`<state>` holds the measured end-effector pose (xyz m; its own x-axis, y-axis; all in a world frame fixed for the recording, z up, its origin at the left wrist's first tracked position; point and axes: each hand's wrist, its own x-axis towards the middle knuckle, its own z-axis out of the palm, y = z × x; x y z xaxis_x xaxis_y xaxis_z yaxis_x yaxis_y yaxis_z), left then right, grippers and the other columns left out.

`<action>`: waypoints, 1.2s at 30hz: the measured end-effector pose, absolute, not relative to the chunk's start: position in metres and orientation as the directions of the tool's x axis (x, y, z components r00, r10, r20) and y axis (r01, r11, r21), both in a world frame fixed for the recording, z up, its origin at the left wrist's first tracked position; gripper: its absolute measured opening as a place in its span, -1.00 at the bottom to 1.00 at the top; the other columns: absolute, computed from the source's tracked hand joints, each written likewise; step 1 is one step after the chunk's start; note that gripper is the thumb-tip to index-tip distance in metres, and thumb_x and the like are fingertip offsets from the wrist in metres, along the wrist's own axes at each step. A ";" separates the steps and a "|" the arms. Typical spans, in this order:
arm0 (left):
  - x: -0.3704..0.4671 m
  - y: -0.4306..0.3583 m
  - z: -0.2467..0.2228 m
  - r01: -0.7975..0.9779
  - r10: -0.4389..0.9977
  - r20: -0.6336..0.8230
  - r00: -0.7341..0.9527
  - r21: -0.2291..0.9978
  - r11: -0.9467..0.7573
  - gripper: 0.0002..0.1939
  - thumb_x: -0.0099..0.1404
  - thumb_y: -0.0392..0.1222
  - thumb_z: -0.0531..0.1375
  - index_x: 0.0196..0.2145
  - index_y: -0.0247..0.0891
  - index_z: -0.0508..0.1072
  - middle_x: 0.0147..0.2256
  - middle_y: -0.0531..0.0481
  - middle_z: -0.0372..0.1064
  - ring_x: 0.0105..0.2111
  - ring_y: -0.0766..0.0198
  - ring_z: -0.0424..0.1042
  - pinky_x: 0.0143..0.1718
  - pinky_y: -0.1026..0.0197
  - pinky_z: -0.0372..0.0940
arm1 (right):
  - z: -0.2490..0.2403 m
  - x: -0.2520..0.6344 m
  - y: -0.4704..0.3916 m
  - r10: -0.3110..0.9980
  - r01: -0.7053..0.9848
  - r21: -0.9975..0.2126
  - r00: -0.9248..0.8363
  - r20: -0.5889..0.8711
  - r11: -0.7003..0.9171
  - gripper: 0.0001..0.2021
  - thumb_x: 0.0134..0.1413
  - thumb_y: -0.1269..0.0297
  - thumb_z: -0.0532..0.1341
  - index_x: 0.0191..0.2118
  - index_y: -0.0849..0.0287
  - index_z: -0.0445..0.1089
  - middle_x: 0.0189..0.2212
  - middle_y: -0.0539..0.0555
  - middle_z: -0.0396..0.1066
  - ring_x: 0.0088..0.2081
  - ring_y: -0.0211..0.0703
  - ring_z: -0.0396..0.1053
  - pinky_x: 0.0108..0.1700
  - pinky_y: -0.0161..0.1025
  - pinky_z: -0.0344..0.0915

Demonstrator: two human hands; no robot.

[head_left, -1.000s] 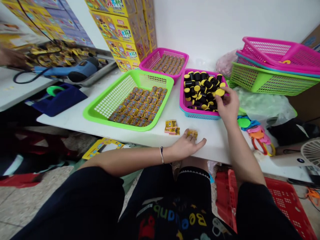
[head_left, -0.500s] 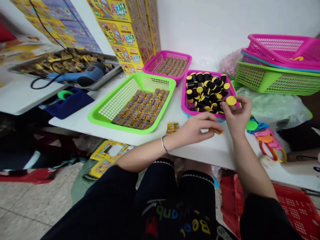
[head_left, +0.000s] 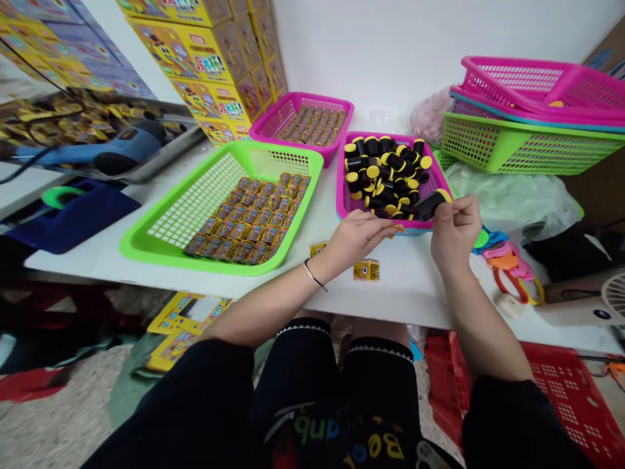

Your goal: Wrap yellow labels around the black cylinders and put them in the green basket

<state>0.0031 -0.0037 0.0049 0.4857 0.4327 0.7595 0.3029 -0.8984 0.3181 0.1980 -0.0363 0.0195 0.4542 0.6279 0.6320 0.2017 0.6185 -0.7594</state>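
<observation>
My right hand [head_left: 455, 229] pinches a small black canister [head_left: 430, 206] with a yellow lid, tilted over the front right corner of a pink basket [head_left: 342, 205]. That basket holds a loose heap of similar black, yellow-lidded canisters [head_left: 388, 170]. Near its front edge, my left hand [head_left: 360, 236] has its fingertips closed on a small orange-yellow printed piece [head_left: 400, 229], mostly hidden by the fingers. Below the hands, a flat yellow printed sleeve [head_left: 366, 270] lies on the white table [head_left: 410, 293]. Another yellow piece [head_left: 318, 249] is partly covered by my left hand.
Left of my hands stands a green basket [head_left: 161, 257] with rows of printed canisters [head_left: 249, 221]. Behind are a second pink basket [head_left: 266, 133] and stacked yellow boxes [head_left: 209, 62]. Stacked baskets [head_left: 532, 140] and a small fan [head_left: 586, 306] sit at right. A blue heat gun [head_left: 120, 146] lies left.
My right hand has tipped the canister so its black side shows. My left hand has moved up to the pink basket's front edge, and a second yellow piece shows on the table. The view has shifted.
</observation>
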 end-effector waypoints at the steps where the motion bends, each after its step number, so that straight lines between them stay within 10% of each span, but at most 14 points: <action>1: 0.003 -0.003 0.004 0.330 0.392 0.776 0.493 0.251 -0.910 -0.64 0.52 -0.01 0.05 -0.16 -0.24 0.59 -0.34 -0.03 0.60 -0.32 0.34 0.52 -0.21 0.23 0.30 | 0.019 0.197 -0.037 0.632 0.196 -0.759 0.448 0.633 0.621 -0.53 -0.02 -0.23 0.35 -0.39 0.01 0.20 -0.57 -0.12 0.32 -0.55 -0.28 0.35 -0.46 -0.28 0.32; 6: 0.004 -0.002 0.005 0.428 0.333 0.789 0.516 0.099 -0.898 -0.58 0.57 -0.06 -0.06 -0.18 -0.25 0.55 -0.43 0.02 0.53 -0.42 0.35 0.41 -0.24 0.16 0.15 | 0.017 0.195 -0.040 0.644 0.191 -0.737 0.379 0.664 0.648 -0.55 -0.02 -0.22 0.36 -0.38 0.02 0.23 -0.52 -0.08 0.37 -0.50 -0.25 0.40 -0.44 -0.26 0.32; 15: -0.002 -0.003 0.011 0.381 0.406 0.776 0.483 0.231 -0.895 -0.42 0.58 0.03 -0.18 -0.48 -0.23 0.38 -0.51 0.03 0.36 -0.40 0.30 0.33 -0.28 0.18 0.18 | 0.018 0.199 -0.033 0.621 0.178 -0.718 0.393 0.679 0.673 -0.58 0.03 -0.16 0.36 -0.42 0.03 0.23 -0.60 -0.15 0.25 -0.61 -0.35 0.22 -0.54 -0.33 0.17; 25: -0.006 0.004 0.000 0.317 0.288 0.786 0.547 0.124 -0.940 -0.43 0.57 0.06 -0.15 -0.28 -0.16 0.58 -0.29 0.04 0.61 -0.21 0.25 0.41 -0.10 0.05 0.14 | 0.017 0.193 -0.043 0.690 0.027 -0.736 0.325 0.646 0.676 -0.59 0.02 -0.12 0.38 -0.45 0.03 0.23 -0.65 -0.19 0.13 -0.63 -0.32 0.24 -0.55 -0.31 0.16; 36: -0.009 0.004 0.001 0.330 0.322 0.776 0.543 0.155 -0.931 -0.45 0.55 0.11 -0.12 -0.19 -0.14 0.61 -0.26 0.00 0.62 -0.23 0.21 0.39 -0.08 0.02 0.10 | 0.015 0.183 -0.047 0.762 0.140 -0.793 0.218 0.609 0.594 -0.53 -0.09 -0.16 0.43 -0.43 0.02 0.20 -0.45 -0.07 0.42 -0.37 -0.21 0.47 -0.26 -0.17 0.46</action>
<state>-0.0091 0.0038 0.0009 0.5428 0.3215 0.7759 0.3298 -0.9312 0.1551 0.1835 -0.0471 0.0151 0.2180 0.7624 0.6093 0.1396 0.5935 -0.7926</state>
